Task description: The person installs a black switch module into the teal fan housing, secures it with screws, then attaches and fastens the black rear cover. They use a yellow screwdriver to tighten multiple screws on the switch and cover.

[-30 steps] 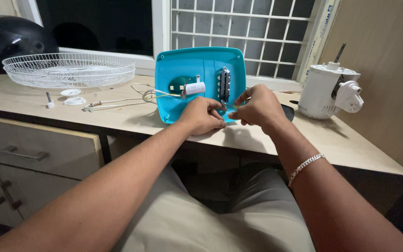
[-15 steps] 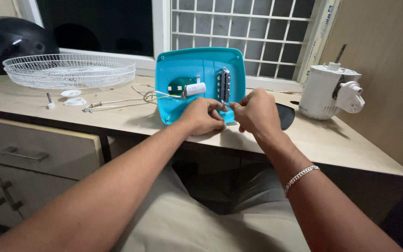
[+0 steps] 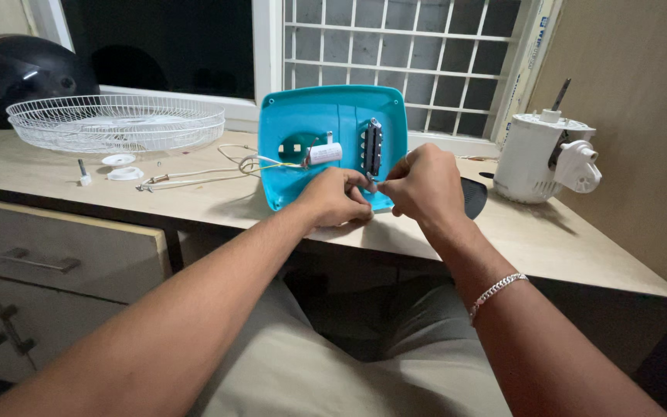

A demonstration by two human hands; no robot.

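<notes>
Head view, looking down over 2 forearms to a wooden desk [image 3: 573, 239]. At centre, a turquoise fan base cover [image 3: 333, 123], standing on edge and tilted back toward the window grille [image 3: 426, 54], hollow inner side facing the camera. Inside it, a white cylindrical capacitor [image 3: 324, 153] at about 9 o'clock from a black switch block [image 3: 372, 147], with thin wires [image 3: 268, 162] trailing out of the cover toward 9 o'clock across the desk. Left hand [image 3: 336, 197] clenched at the cover's lower edge, fingertips pinched on something small just under the switch block; too small to tell what. Right hand [image 3: 424, 185] likewise closed in a pinch, thumb and forefinger meeting the left fingertips at the same spot, about 6 o'clock from the switch block. Silver chain bracelet [image 3: 496, 292] on the right wrist. At 3 o'clock from the cover, well apart, a white fan motor [image 3: 538, 158] upright with its shaft pointing up. Just beside the right hand, a dark oval piece [image 3: 472, 197] flat on the desk. At 9 o'clock, a white wire fan guard [image 3: 116, 122], with 2 small white round parts [image 3: 121, 166] near it. At 10 o'clock, far corner, a black helmet [image 3: 25, 73]. Below the desk at 8 o'clock, drawers with metal handles [image 3: 40, 261].
</notes>
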